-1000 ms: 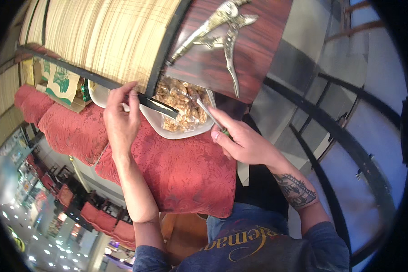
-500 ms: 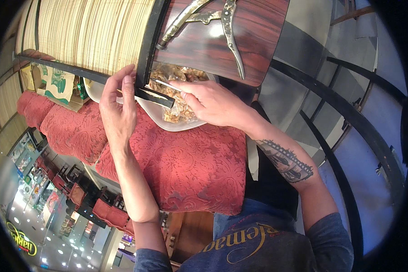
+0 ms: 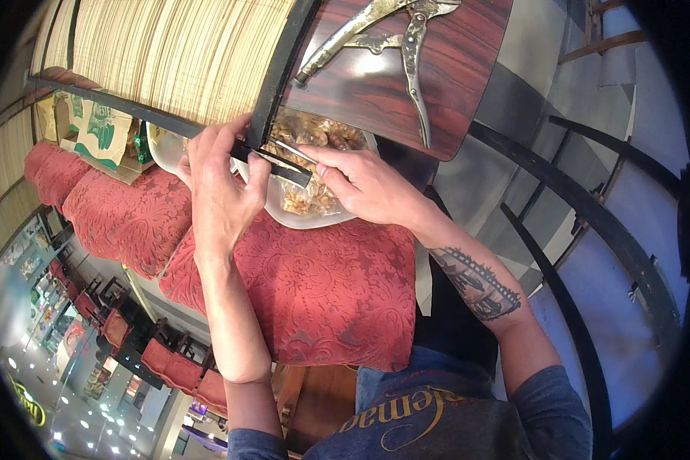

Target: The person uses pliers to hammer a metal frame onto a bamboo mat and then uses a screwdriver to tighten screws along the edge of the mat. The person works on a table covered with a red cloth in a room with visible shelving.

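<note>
A person is looking down at their own two bare hands working at the edge of a dark reddish wooden surface (image 3: 406, 84). The left hand (image 3: 221, 184) is reaching up from the lower edge, its fingers curling over a black bar (image 3: 272, 157) that is running along the front of the surface; the grip is clenched on that bar. The right hand (image 3: 360, 184), on a forearm bearing a dark tattoo, is pinching a thin silvery metal pick (image 3: 293, 152) between thumb and fingertips, so this grip is grasping the pick, whose tip is pointing toward the left hand. Just beneath both hands, a white bowl (image 3: 299, 218) is sitting, half tucked under the edge of the surface and resting against a red patterned cushion (image 3: 314, 284). The bowl is holding a heap of light brown nut pieces (image 3: 314, 138), partly hidden by the bar and the hands. Farther back on the surface, well apart from the hands, a large metal nutcracker (image 3: 406, 38) is lying with its long handles spread. To the left, a pale ribbed panel (image 3: 176, 54) is stretching away, and a green and white paper bag (image 3: 92, 134) is standing near more red cushions.
</note>
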Action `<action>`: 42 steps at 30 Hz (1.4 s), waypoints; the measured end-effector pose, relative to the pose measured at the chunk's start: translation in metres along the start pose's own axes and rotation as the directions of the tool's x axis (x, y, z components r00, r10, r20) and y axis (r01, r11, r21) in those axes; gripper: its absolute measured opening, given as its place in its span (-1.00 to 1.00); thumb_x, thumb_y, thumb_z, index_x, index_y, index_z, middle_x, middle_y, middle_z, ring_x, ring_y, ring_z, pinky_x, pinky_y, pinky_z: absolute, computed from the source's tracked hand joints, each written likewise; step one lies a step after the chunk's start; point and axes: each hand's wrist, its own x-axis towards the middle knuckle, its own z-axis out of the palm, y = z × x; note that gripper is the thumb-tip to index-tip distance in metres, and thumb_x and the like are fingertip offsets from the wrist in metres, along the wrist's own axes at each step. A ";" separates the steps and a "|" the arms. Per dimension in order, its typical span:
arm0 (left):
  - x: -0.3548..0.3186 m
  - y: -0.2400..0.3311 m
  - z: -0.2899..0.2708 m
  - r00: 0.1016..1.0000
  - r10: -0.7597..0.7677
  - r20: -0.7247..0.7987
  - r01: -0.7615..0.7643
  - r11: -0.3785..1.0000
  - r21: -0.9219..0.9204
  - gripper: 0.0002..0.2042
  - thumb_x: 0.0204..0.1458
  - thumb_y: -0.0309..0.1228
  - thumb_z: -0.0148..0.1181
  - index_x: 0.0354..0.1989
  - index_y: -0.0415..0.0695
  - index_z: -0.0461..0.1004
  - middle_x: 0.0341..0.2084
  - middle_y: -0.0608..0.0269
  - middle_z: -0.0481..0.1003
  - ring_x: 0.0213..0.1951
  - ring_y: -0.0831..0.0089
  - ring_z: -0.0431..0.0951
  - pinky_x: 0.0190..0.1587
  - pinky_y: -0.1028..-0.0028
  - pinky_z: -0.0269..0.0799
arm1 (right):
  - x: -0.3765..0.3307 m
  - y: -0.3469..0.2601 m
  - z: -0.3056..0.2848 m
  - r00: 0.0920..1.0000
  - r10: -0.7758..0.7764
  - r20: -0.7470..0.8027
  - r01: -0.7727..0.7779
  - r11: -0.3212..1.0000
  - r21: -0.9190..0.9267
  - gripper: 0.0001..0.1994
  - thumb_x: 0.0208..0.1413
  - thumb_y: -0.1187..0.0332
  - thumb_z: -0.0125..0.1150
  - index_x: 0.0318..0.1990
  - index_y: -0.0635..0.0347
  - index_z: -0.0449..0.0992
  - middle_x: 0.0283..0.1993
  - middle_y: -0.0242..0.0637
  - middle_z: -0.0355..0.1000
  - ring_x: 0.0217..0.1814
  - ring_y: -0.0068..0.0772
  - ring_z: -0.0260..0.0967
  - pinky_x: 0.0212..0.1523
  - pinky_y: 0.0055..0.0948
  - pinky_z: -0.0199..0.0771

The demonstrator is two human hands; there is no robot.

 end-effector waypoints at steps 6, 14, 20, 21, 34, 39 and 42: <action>0.000 -0.002 0.001 0.999 0.036 -0.010 -0.036 0.999 0.024 -0.57 -0.04 -0.43 0.18 0.09 -0.09 0.53 -0.12 0.17 0.52 0.07 0.19 0.43 0.24 0.14 0.12 | 0.001 -0.004 -0.002 0.999 0.046 0.011 -0.046 0.999 -0.004 -0.61 0.37 0.38 0.00 0.30 0.23 0.41 -0.11 0.14 0.55 -0.09 0.02 0.58 -0.01 -0.24 0.49; 0.000 0.000 0.008 0.999 0.011 -0.048 -0.010 1.000 0.029 -0.59 -0.01 -0.33 0.31 0.04 -0.15 0.52 -0.16 0.14 0.51 0.04 0.15 0.44 0.19 0.08 0.13 | 0.004 -0.010 -0.005 0.989 0.134 0.057 -0.133 0.991 -0.022 -0.61 0.38 0.40 -0.02 0.30 0.25 0.40 -0.10 0.11 0.56 -0.09 -0.06 0.58 0.01 -0.26 0.48; 0.000 0.008 0.022 0.990 -0.075 -0.122 0.071 0.997 -0.037 -0.61 0.00 -0.34 0.39 0.00 -0.18 0.49 -0.22 0.12 0.46 -0.02 0.13 0.43 0.13 0.10 0.13 | 0.005 -0.024 -0.001 0.997 0.074 0.025 -0.070 0.988 -0.139 -0.58 0.33 0.43 -0.03 0.32 0.23 0.36 -0.14 0.18 0.54 -0.12 0.19 0.54 -0.06 -0.05 0.49; 0.000 0.008 0.023 0.988 -0.078 -0.131 0.071 0.996 -0.052 -0.62 0.01 -0.36 0.38 0.00 -0.18 0.49 -0.22 0.12 0.46 -0.03 0.13 0.43 0.12 0.10 0.13 | 0.005 -0.032 0.000 0.998 0.069 0.017 -0.065 0.984 -0.164 -0.58 0.31 0.43 -0.02 0.31 0.21 0.36 -0.16 0.20 0.53 -0.14 0.25 0.53 -0.10 0.05 0.49; 0.002 -0.002 0.020 0.978 0.045 -0.205 -0.032 0.997 0.068 -0.71 0.07 -0.48 0.24 -0.01 -0.18 0.50 -0.24 0.12 0.43 -0.09 0.18 0.44 0.07 0.09 0.15 | 0.014 -0.027 0.002 0.998 0.059 0.035 -0.027 0.808 -0.589 -0.48 0.24 0.48 -0.02 0.38 0.06 0.31 -0.09 0.05 0.54 -0.10 0.18 0.52 -0.11 0.04 0.54; 0.004 -0.006 0.021 0.975 0.086 -0.207 -0.061 0.990 0.126 -0.71 0.07 -0.45 0.24 -0.02 -0.18 0.51 -0.26 0.13 0.44 -0.11 0.19 0.47 0.10 0.07 0.17 | 0.025 -0.042 -0.008 0.996 0.016 0.092 0.020 0.923 -0.383 -0.57 0.26 0.49 -0.04 0.29 0.18 0.38 -0.20 0.13 0.52 -0.15 0.25 0.51 -0.19 0.08 0.44; 0.003 -0.008 0.020 0.971 0.085 -0.223 -0.061 0.992 0.114 -0.72 0.06 -0.43 0.25 -0.03 -0.19 0.52 -0.27 0.14 0.45 -0.11 0.18 0.48 0.12 0.07 0.18 | 0.036 -0.068 -0.017 0.974 0.126 0.190 -0.042 0.919 -0.393 -0.60 0.27 0.50 -0.05 0.25 0.24 0.39 -0.28 0.19 0.48 -0.19 0.30 0.48 -0.22 0.09 0.37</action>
